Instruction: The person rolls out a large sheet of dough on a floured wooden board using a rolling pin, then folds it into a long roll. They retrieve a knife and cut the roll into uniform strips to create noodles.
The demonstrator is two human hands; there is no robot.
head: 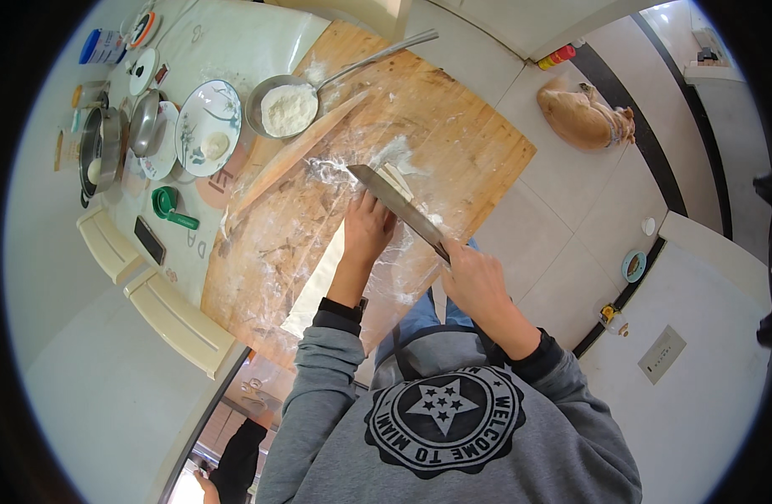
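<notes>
My right hand (477, 280) grips the handle of a kitchen cleaver (398, 206), whose broad blade reaches up and left across the board. Pressed flat beside the blade is my left hand (368, 223), resting on a long folded strip of dough (317, 286). The strip runs from under the left hand down past my wrist. Beyond the blade, on its far side, lie narrow cut dough strips (397, 179). All of this rests on a floured wooden board (468, 145). A long tapered wooden rolling pin (298, 154) lies across the board, apart from both hands.
A long-handled metal ladle (255, 104) of flour sits beyond the rolling pin. A patterned plate (197, 157) with a dough ball, a steel pot (112, 142), a green scoop (165, 200) and a phone (150, 239) stand leftward. Chairs (178, 321) flank the table; a dog (581, 116) lies on the floor.
</notes>
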